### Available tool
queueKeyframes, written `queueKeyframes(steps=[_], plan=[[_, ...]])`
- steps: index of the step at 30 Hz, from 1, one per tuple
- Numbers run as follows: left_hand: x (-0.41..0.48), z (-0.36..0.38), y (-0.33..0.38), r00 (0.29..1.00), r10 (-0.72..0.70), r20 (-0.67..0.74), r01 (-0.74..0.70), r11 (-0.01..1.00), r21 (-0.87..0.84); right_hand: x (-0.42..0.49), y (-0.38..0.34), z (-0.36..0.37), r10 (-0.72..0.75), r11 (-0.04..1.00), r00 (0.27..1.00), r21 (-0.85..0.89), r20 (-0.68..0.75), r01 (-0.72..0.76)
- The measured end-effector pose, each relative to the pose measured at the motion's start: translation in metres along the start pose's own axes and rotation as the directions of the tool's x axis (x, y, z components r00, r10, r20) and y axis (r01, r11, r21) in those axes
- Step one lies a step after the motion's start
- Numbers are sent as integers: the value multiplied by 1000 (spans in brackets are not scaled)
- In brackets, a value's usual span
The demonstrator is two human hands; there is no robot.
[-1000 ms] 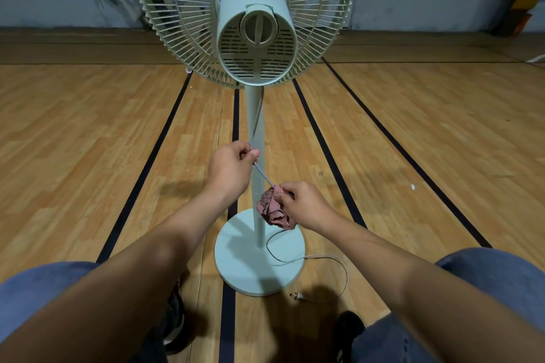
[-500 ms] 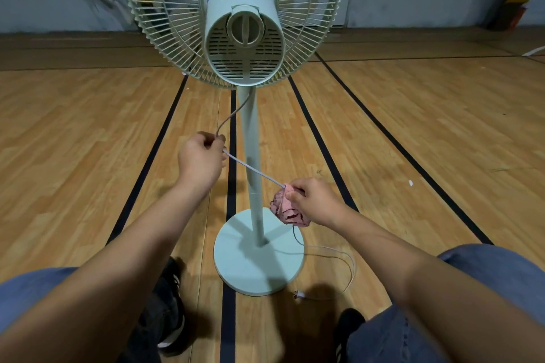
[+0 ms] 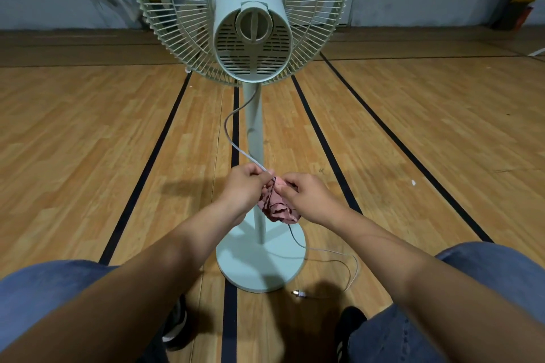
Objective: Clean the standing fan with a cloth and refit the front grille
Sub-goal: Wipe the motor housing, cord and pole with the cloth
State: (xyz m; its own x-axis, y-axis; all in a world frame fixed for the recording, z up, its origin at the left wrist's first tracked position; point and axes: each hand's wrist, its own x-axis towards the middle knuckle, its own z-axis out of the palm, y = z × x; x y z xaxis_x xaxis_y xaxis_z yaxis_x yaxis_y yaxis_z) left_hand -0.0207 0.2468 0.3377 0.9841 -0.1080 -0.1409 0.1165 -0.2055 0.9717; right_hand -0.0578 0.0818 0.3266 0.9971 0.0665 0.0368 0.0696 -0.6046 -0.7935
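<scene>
Cord [image 3: 236, 147] pinched in left hand [image 3: 241, 188], cloth [image 3: 277, 209] bunched in right hand [image 3: 306, 197], fingertips hidden.

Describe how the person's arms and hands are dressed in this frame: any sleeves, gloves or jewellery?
The left hand and right hand are bare, with no gloves, rings or watch visible. Both forearms are uncovered to the frame edge, so no sleeves show.

Bare forearms [image 3: 182, 247] and bare hands, no sleeves in view, at centre frame. Blue denim on both knees [image 3: 50, 289] in the lower corners. Dark shoes with white trim [image 3: 177, 324] along the bottom edge, one each side of centre.
</scene>
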Motion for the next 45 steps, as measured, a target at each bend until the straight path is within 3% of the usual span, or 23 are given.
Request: queueKeyframes(steps=[5, 19, 29, 32, 36, 45], plan=[[7, -6, 4, 999, 32, -39, -31, 999, 34, 1, -3, 2, -31, 997, 999, 70, -8, 32], [32, -58, 29, 980, 85, -179, -89, 996, -12, 2, 12, 8, -13, 998, 997, 64, 75, 9], [51, -93, 33, 918, -76, -389, 9, 985, -171, -2, 22, 14, -1, 1000, 990, -22, 140, 4], [46, -82, 27, 944, -101, -313, 50, 985, -165, -5, 27, 18, 34, 999, 987, -33, 158, -29], [32, -59, 10, 979, -178, -102, 182, 983, 27, -5, 29, 21, 52, 998, 986, -30, 161, -48], [6, -26, -2, 991, -81, 104, 50, 961, 271, -2, 20, 19, 12, 1000, 998, 1, 66, -12]])
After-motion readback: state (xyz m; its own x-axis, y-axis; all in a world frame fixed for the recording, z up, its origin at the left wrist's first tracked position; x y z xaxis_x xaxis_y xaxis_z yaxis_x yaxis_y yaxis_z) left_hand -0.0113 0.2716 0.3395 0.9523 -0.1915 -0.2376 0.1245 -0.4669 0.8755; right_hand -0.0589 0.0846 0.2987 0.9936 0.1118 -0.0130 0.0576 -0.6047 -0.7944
